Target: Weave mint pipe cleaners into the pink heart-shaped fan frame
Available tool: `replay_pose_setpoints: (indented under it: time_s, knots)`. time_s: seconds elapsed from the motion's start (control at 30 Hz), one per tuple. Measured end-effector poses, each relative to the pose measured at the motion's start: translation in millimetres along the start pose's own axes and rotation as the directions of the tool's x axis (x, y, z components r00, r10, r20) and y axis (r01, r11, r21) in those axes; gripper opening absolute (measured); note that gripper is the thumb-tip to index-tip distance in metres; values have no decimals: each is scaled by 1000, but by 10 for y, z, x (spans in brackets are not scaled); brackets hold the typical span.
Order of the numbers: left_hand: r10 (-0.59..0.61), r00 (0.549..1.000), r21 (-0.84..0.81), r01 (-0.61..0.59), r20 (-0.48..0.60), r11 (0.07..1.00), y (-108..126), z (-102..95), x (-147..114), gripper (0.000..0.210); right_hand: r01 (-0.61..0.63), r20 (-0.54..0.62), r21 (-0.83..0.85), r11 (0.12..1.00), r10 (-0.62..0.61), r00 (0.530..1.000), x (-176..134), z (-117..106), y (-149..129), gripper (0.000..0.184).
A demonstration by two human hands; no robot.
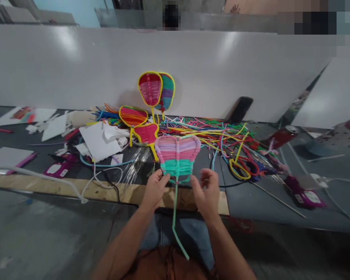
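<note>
A fan-shaped pipe-cleaner piece (pixel 177 155) with pink, lilac and turquoise bands is held up in front of me. A twisted pink rib runs down its middle, and a pale green stem (pixel 175 210) hangs below it, bent near its lower end. My left hand (pixel 156 188) pinches the lower left edge between thumb and fingers. Beside the lower right edge is my right hand (pixel 205 190), its thumb close to the rim and its fingers curled but apart from the thumb. Whether that thumb touches the rim is hard to make out.
Behind lies a heap of coloured pipe cleaners (pixel 204 130). Yellow-rimmed fans (pixel 150 89) stand against the white partition (pixel 105 66). Scissors (pixel 239 171), a dark phone (pixel 240 109), a red can (pixel 286 136), a glue-gun-like purple device (pixel 305 194), papers (pixel 97 142) and cables surround the work area.
</note>
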State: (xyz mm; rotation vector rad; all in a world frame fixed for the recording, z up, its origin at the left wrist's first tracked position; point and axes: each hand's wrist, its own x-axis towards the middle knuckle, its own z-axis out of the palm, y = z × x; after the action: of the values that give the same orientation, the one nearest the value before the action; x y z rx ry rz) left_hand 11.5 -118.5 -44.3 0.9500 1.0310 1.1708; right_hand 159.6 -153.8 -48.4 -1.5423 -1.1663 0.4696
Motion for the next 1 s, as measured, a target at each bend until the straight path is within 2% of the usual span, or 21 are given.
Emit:
replay_pose_setpoints:
  time_s: [0.03,0.07,0.13,0.2,0.3,0.4,0.57,0.83,0.93,1.0]
  knots:
    - [-11,999,-28,12,34,1000,6,-3,-1,22,-83,-14,96,992,85,996,30,-13,19,47]
    - [-23,997,-46,27,77,999,16,-2,-6,23,-161,50,191,968,154,987,59,-21,38,51]
    - [-43,985,-35,50,165,998,46,0,-19,26,-290,284,326,900,199,938,96,-27,69,44]
    - [-49,975,28,44,218,999,80,-17,-30,28,-346,416,373,861,179,892,97,-28,87,32]
    - [-74,984,175,45,161,984,120,-96,-25,29,-297,339,362,884,172,925,56,-44,93,29]
    - [-83,992,369,43,93,928,160,-180,-9,24,-241,296,292,926,152,943,18,-81,75,29]
    - [-77,984,549,-25,162,835,234,-169,5,28,-158,291,197,968,96,952,-7,-150,-6,28]
    - [148,979,767,-202,140,609,193,-92,14,15,-126,327,176,976,63,943,-81,-175,-31,24]
    - [236,965,772,-234,111,592,171,-87,-2,15,-142,333,194,971,70,940,-90,-172,-49,24]
    - [238,965,747,-239,112,620,174,-98,-13,16,-159,321,211,965,85,943,-72,-179,-78,24]
